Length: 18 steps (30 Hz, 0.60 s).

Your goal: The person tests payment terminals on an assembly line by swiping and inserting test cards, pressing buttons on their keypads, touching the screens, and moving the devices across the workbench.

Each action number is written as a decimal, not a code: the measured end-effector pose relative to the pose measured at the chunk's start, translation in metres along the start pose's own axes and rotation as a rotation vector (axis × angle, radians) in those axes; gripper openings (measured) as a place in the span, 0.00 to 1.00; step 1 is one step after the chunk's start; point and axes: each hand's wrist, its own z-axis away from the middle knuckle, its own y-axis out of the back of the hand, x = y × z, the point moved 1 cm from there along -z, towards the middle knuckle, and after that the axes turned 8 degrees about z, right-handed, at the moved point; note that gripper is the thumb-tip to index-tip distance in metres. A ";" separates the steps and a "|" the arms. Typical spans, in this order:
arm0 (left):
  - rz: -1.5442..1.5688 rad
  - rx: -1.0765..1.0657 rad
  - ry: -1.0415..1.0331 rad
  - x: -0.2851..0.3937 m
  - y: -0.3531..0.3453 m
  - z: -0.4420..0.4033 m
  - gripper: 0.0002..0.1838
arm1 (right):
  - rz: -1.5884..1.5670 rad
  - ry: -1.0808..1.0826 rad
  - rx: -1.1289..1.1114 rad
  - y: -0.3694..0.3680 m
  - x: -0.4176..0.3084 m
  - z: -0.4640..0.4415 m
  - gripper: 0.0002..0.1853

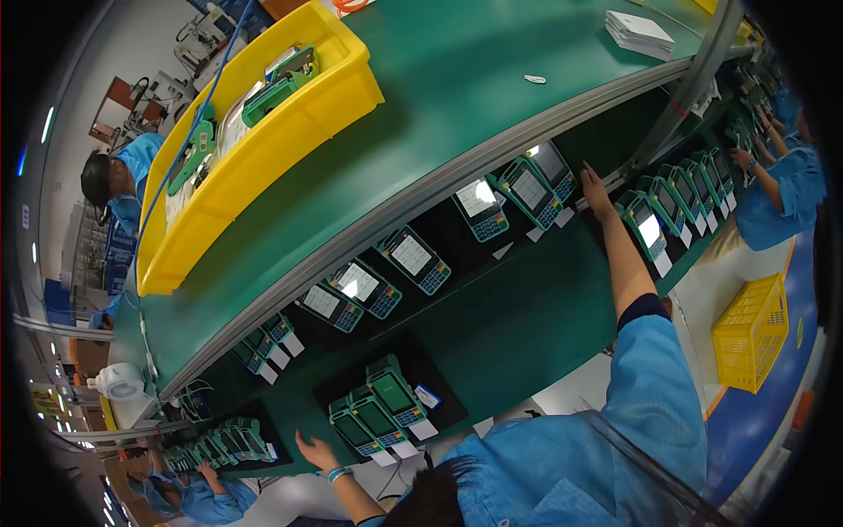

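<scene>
My right hand (595, 191) reaches far across the bench, fingers stretched out and nothing visible in it. It is beside a card payment terminal (551, 165) with a lit screen, at the end of the back row; a small gap seems to separate them. Low in the view, my left hand (316, 451) hovers near the bench edge, its fingers apart and without any object in them. Close to it, several green-cased payment terminals (369, 417) with white paper slips lie on a black mat (452, 408). More lit terminals (410, 254) form the row under the shelf.
A yellow bin (290, 145) with green parts stands on the upper green shelf (439, 88). A metal rail (421, 206) runs along its edge. Further terminals (676, 198) line the right. Co-workers in blue (781, 193) work at both ends. A yellow crate (751, 334) is on the floor.
</scene>
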 end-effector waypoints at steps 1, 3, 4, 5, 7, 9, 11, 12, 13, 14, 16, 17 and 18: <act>-0.006 0.013 0.001 0.021 0.008 0.004 0.20 | 0.057 0.063 -0.125 -0.008 0.006 -0.019 0.22; 0.468 -0.141 0.023 0.117 0.016 0.024 0.17 | 0.174 0.138 -0.250 -0.016 0.023 -0.041 0.27; 0.518 -0.248 -0.025 0.161 0.007 0.038 0.16 | 0.169 0.142 -0.252 -0.016 0.021 -0.038 0.27; 0.629 -0.397 -0.064 0.198 -0.013 0.052 0.17 | 0.071 0.090 -0.279 -0.011 0.019 -0.029 0.28; 0.779 -0.691 -0.152 0.279 -0.062 0.080 0.18 | 0.002 -0.009 -0.387 0.004 0.012 -0.005 0.30; 0.804 -0.870 -0.207 0.342 -0.130 0.093 0.21 | -0.204 -0.021 -0.382 0.001 0.022 0.021 0.31; 0.764 -0.926 -0.269 0.398 -0.198 0.100 0.23 | -0.258 -0.066 -0.313 0.004 0.024 0.048 0.26; 0.667 -0.874 -0.392 0.416 -0.234 0.093 0.24 | -0.240 -0.085 -0.248 0.002 0.033 0.056 0.24; 0.568 -0.818 -0.511 0.430 -0.268 0.090 0.25 | -0.177 -0.124 -0.261 0.006 0.034 0.064 0.22; 0.454 -0.784 -0.564 0.444 -0.289 0.085 0.26 | -0.181 -0.096 -0.230 0.009 0.041 0.077 0.22; 0.301 -0.803 -0.598 0.463 -0.311 0.078 0.28 | -0.276 -0.004 -0.181 0.014 0.057 0.100 0.24; 0.257 -0.858 -0.580 0.468 -0.317 0.075 0.29 | -0.199 -0.038 -0.149 0.023 0.065 0.109 0.25; 0.236 -0.863 -0.584 0.471 -0.322 0.074 0.30 | -0.122 -0.074 -0.118 0.035 0.065 0.121 0.26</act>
